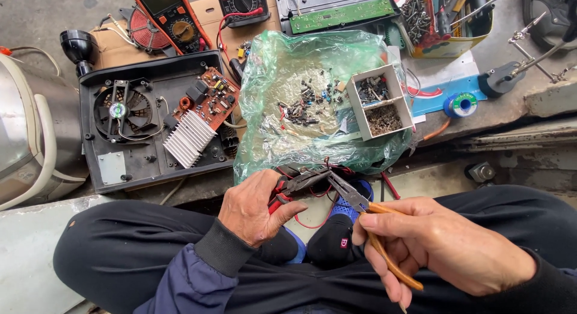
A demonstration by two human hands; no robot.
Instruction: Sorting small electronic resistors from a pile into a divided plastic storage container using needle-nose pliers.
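Two pliers (360,206) (294,186) crossed, noses pointing up.

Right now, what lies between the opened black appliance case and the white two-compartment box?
In the head view, a crumpled green plastic bag strewn with small electronic parts lies between the black case and the white box.

Green plastic bag (312,103) and crossed legs (150,248) hem hands; gap between.

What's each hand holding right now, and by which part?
The right hand holds orange-handled pliers by the handles. The left hand holds red-handled pliers by the handles. The two tools' tips meet between the hands.
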